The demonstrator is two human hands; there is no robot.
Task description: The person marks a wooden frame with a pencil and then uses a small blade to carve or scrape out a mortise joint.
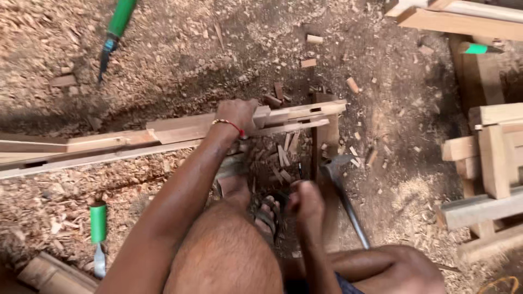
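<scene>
The plank (163, 136) lies across the sawdust floor (180, 60). The left hand (238, 113) is clamped on the plank's top near its notched end. Below the plank, the right hand (305, 200) grips a hammer (340, 179). A chisel (98, 231) lies below the plank, well left.

Dirt floor (180, 60) under wood shavings (sunlit), stacked timber (490, 158) at right

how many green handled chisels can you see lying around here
3. One green-handled chisel lies on the sawdust at top left, one at lower left near the person's arm, and a green handle shows at upper right on the timber. Others may be buried in shavings.
</scene>
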